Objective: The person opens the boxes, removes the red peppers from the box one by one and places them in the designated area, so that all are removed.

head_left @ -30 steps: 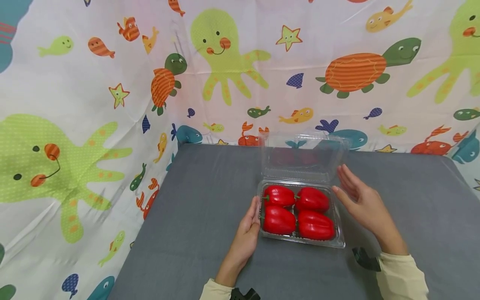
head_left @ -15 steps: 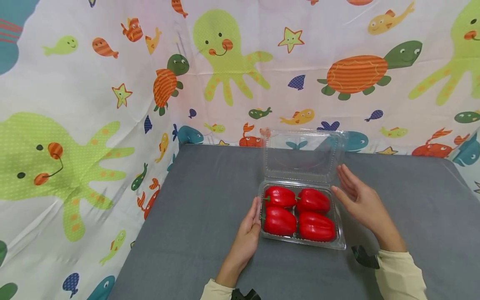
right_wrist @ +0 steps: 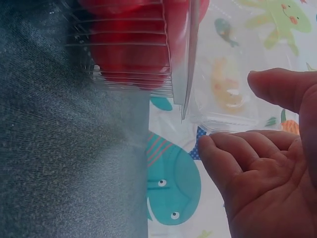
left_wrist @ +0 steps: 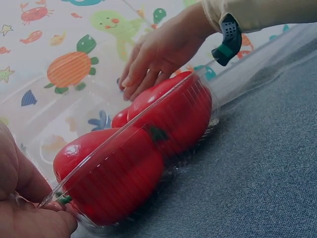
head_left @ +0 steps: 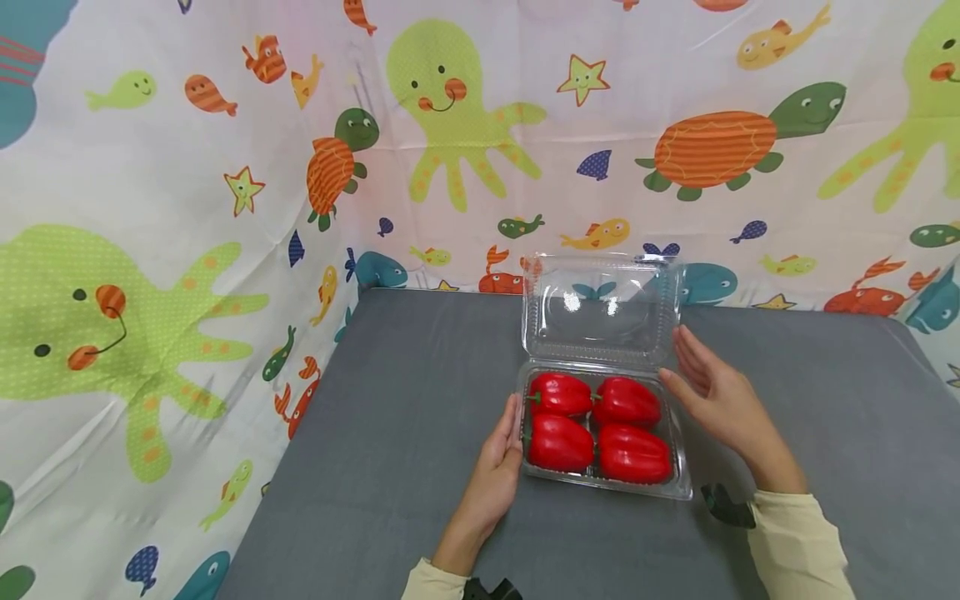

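Note:
A clear plastic clamshell container [head_left: 681,479] lies on the table in the head view, its lid [head_left: 600,325] raised at the far side. Several glossy red bell peppers [head_left: 635,454] with green stems fill the base in two rows. My left hand [head_left: 486,483] holds the container's left side; in the left wrist view its thumb and fingers pinch the rim near a pepper [left_wrist: 116,178]. Beside the lid's right edge is my right hand [head_left: 731,417], fingers extended and thumb apart. The right wrist view shows this hand [right_wrist: 267,178] with nothing in its palm, fingertips close to the lid.
Grey cloth [head_left: 390,433] covers the table. Behind and to the left hangs a white curtain [head_left: 465,242] printed with sea animals. A dark wrist device [head_left: 727,507] sits at the right cuff, and another [head_left: 491,590] at the left.
The lid has swung back, away from the peppers, and now shows bright reflections. My right hand has shifted slightly left along with it; the left hand keeps its hold.

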The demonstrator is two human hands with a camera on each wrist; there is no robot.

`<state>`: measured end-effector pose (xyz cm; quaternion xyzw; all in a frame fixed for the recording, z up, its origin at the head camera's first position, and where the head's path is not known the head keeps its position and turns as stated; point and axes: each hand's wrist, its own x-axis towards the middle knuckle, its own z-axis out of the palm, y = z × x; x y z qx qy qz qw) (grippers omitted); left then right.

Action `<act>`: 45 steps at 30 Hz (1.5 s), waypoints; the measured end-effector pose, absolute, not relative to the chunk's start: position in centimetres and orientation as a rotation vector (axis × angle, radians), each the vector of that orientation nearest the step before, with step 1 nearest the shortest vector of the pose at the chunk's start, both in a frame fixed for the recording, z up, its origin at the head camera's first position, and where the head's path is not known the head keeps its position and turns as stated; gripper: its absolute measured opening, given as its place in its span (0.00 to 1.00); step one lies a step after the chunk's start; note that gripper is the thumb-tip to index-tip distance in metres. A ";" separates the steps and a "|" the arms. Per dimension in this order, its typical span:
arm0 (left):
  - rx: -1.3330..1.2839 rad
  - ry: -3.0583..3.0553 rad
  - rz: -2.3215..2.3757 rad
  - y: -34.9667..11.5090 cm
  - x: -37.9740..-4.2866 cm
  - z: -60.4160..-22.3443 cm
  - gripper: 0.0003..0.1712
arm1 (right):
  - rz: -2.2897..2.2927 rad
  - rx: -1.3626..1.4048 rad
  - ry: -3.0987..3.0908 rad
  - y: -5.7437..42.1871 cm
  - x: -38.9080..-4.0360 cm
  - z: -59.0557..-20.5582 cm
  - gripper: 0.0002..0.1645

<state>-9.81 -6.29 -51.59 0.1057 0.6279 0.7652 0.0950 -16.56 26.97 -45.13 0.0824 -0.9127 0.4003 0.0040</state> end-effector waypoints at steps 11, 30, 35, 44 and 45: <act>0.304 1.875 2.262 -6.3 -9.9 -51.4 0.40 | 1.247 0.298 -2.882 27.0 -17.4 -45.0 0.55; 0.295 1.911 2.234 -6.3 -9.7 -51.4 0.40 | 1.190 0.322 -2.998 27.1 -18.3 -44.7 0.56; 0.284 1.904 2.230 -6.3 -9.5 -51.4 0.40 | 1.177 0.322 -3.024 27.0 -18.5 -44.8 0.56; 0.302 1.900 2.250 -6.4 -9.6 -51.3 0.39 | 1.156 0.323 -3.074 26.9 -19.1 -44.8 0.58; 0.296 1.899 2.245 -6.4 -9.6 -51.3 0.40 | 1.155 0.325 -3.078 26.8 -19.1 -44.9 0.58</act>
